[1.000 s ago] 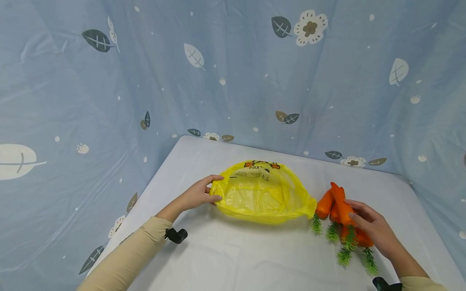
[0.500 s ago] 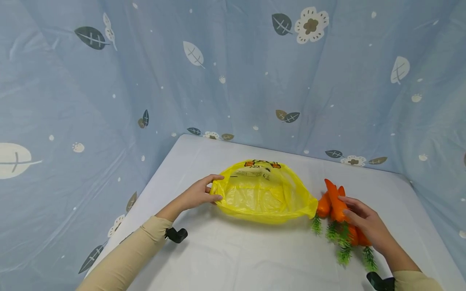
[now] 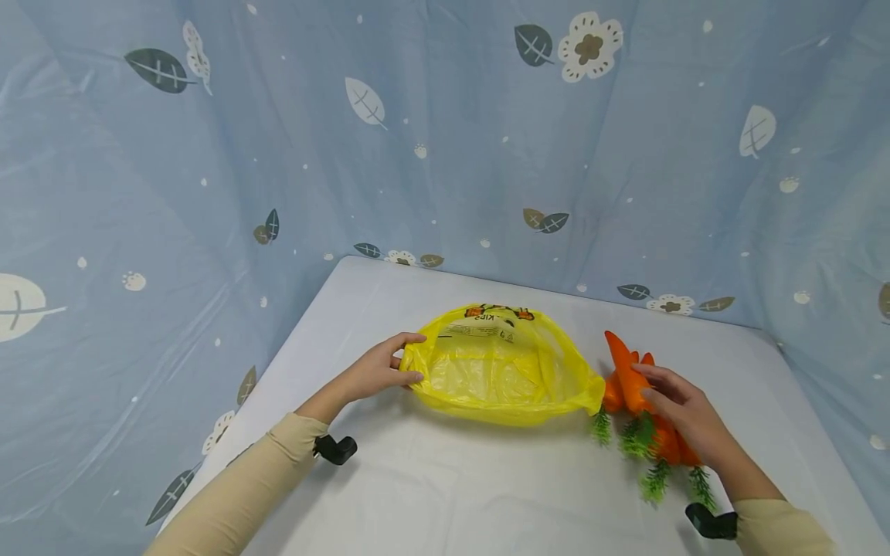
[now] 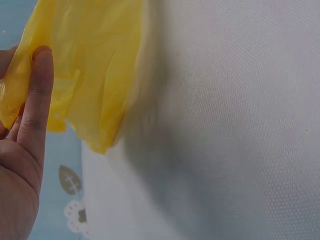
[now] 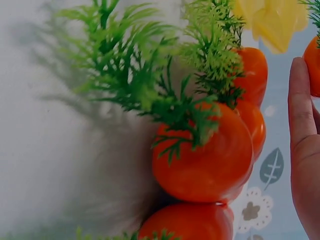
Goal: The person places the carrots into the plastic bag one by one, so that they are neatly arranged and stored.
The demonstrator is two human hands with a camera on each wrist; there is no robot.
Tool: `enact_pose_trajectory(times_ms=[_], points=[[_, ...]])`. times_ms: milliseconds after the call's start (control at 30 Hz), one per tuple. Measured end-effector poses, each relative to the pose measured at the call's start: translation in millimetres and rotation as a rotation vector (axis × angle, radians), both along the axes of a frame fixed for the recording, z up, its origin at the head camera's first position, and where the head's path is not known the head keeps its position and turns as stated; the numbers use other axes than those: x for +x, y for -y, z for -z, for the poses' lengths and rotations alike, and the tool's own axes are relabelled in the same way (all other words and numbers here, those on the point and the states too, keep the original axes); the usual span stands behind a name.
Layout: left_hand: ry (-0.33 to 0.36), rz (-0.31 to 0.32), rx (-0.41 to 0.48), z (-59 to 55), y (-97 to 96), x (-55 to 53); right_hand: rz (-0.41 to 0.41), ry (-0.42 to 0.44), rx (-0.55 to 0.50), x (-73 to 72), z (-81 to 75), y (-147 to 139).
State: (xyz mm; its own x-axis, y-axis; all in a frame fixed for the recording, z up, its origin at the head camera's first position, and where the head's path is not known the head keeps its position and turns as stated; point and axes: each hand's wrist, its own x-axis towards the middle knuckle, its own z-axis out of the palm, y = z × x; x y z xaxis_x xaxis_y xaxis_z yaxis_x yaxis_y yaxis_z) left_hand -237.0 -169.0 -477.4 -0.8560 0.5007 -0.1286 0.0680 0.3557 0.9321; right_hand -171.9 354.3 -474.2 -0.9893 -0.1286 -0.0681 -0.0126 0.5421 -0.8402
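Note:
A yellow plastic bag (image 3: 514,411) lies on its side with its wide mouth facing me. My left hand (image 3: 378,369) pinches the left part of its rim; in the left wrist view the thin film (image 4: 100,60) passes between thumb and fingers. To the right, my right hand (image 3: 688,413) grips a toy carrot (image 3: 627,378) between thumb and fingertips, its pointed end tilted up and away. Part of this held carrot (image 5: 314,67) shows at the right edge of the right wrist view. Several more carrots (image 3: 666,444) with green leafy tops lie beneath that hand, partly covered by it.
The white-covered table (image 3: 473,494) extends in front of the bag. A blue patterned curtain (image 3: 452,177) closes off the back and left sides. The bag's right corner reaches right up to the leftmost carrot (image 3: 612,395).
My right hand has moved left and slightly away with the carrot, lifting it off the pile toward the bag. The left hand and the bag have stayed in place.

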Motion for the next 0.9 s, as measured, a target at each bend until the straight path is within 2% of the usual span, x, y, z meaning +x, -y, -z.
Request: enact_pose_trajectory(times_ms=[600, 900], points=[[0.019, 0.014, 0.014, -3.2, -8.3, 0.8, -0.057, -0.028, -0.046, -3.8, -8.2, 12.7], [0.013, 0.031, 0.019, -2.1, -11.1, 1.3, -0.115, -0.076, -0.088, -7.6, -11.0, 20.3]])
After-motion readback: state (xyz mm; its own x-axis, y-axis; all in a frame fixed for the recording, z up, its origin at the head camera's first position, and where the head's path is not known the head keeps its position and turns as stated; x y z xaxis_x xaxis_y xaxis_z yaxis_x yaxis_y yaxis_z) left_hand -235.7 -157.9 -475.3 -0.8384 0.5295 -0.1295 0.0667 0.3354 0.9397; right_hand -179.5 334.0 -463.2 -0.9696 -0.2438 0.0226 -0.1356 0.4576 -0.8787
